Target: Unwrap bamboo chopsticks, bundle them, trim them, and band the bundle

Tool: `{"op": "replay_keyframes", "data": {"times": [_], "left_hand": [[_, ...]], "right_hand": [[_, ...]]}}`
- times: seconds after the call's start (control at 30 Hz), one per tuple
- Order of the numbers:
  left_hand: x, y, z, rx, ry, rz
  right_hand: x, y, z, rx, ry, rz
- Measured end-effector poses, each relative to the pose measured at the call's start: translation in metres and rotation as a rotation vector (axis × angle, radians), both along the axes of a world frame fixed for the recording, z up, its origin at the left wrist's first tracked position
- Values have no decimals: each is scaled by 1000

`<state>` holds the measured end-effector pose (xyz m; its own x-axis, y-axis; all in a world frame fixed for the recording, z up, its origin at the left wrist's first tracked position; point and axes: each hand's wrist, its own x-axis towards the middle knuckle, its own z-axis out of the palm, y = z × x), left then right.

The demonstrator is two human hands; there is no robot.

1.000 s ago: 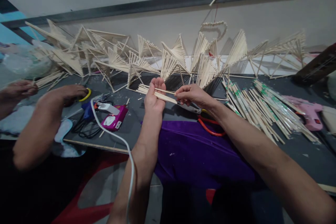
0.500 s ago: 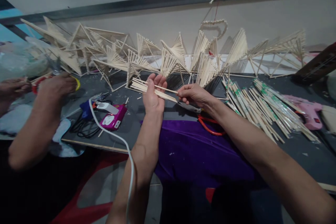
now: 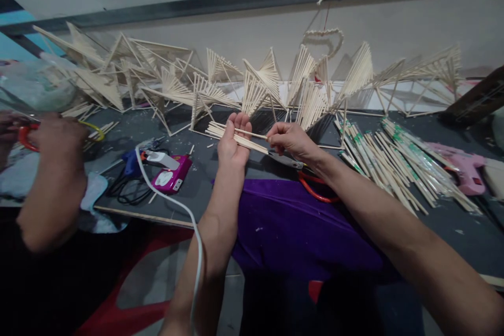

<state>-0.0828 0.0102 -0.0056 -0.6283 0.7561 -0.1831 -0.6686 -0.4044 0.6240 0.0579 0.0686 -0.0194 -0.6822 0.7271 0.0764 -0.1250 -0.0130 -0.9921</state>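
My left hand [image 3: 235, 139], palm up and fingers partly curled, holds a small bundle of thin wooden sticks [image 3: 252, 144] under its thumb. Between the thumb and fingertips of my right hand [image 3: 289, 139] is the end of one wooden stick [image 3: 258, 135], which reaches across to my left hand. Just below my right hand lie scissors [image 3: 321, 194] with orange handles, partly hidden by the wrist. Behind my hands stand several twisted, fan-like stick frames [image 3: 311, 102].
Bagged sticks [image 3: 409, 160] and a pink glue gun [image 3: 468, 168] lie at right. A magenta power block [image 3: 171, 173] and blue glue gun [image 3: 132, 163] sit left, with a white cable [image 3: 169, 197] crossing my left forearm. A co-worker's hands [image 3: 59, 134] hold scissors at far left.
The co-worker's hands have moved left with the scissors, uncovering loose sticks on the table. My own hands hold nearly the same pose; the view has shifted slightly.
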Motion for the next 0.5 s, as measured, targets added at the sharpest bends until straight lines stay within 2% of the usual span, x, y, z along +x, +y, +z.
{"op": "replay_keyframes", "data": {"times": [0.1,0.33,0.4,0.5], "left_hand": [[-2,1,-2,-12,-46,-18],[-5,2,-5,-39,-75,-52],[-5,3,-5,-48,-92,-60],[-6,3,-5,-60,-109,-80]], "right_hand": [[0,-1,-1,107,-6,-9],[3,-8,5,230,-47,-18],[4,-9,7,327,-68,-30],[6,-11,10,555,-102,-57]]}}
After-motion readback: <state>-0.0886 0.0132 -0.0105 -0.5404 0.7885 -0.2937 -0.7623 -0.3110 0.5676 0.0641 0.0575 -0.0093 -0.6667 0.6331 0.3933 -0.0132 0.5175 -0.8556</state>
